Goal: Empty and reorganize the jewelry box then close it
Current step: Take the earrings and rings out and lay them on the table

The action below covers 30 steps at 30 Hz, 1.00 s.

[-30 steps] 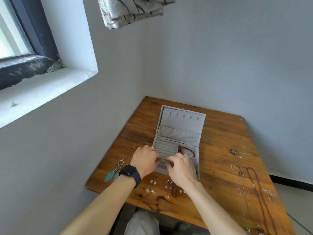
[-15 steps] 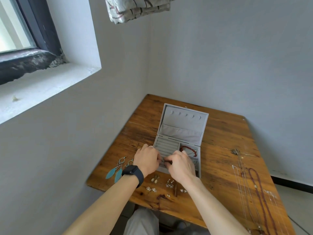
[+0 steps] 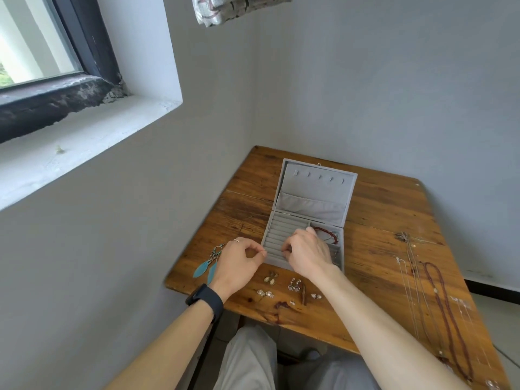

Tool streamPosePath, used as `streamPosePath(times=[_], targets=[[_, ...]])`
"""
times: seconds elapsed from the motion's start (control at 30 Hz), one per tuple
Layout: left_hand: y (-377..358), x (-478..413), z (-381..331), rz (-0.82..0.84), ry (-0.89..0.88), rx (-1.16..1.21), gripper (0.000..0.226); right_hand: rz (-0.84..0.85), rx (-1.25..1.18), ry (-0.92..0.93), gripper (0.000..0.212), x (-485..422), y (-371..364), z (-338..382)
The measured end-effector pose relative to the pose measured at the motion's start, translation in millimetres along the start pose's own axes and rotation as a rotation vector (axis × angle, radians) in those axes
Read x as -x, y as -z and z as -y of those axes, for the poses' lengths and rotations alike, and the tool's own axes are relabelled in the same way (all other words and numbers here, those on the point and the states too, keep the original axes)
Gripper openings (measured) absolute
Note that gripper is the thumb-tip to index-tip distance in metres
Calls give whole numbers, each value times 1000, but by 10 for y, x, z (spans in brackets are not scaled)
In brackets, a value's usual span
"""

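The grey jewelry box (image 3: 315, 192) stands open on the wooden table (image 3: 380, 220), its lid leaning back. Ring rolls (image 3: 281, 232) fill the left half of the box and a red bead bracelet (image 3: 327, 235) lies in the right half. My left hand (image 3: 239, 263) sits just left of the box with thumb and forefinger pinched on a tiny pale piece that is too small to name. My right hand (image 3: 306, 254) rests over the front of the ring rolls with its fingertips pinched together on the lowest rows. What they touch is hidden.
Teal feather earrings (image 3: 206, 267) lie left of my left hand. Several small earrings (image 3: 284, 287) are spread in front of the box. Thin chains (image 3: 410, 280) and a dark red bead necklace (image 3: 447, 313) lie along the table's right side. Walls border the table's left and far edges.
My left hand has drawn back off the ring rolls to the box's left edge. The right hand stays over the front rows.
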<state>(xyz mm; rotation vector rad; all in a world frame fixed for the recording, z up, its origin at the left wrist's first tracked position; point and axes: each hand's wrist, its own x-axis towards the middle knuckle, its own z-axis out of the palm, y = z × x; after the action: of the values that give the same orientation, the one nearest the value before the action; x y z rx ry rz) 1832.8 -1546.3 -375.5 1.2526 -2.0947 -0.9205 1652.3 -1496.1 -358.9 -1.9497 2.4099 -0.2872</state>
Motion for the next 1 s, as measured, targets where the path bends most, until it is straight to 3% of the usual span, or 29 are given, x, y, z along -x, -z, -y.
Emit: streamPosePath(times=[0.4,0.57,0.67,0.77,1.0], targets=[[143,209,-73,6,-18,-30,2,258,-146,-98,16,-79,108,7],[163,303,-57,13,-39,-30,4,69,-576,-176,5,383,208,-108],[89,382,-92,35,-75,-53,3,-74,-695,-219,9,895,187,-159],[-80,505,-169,86,-146,-97,4,-172,-720,-256,12,1354,53,-204],[-521,706,-311,123,-376,-279,10,-193,-619,-315,10,1765,-330,-339]])
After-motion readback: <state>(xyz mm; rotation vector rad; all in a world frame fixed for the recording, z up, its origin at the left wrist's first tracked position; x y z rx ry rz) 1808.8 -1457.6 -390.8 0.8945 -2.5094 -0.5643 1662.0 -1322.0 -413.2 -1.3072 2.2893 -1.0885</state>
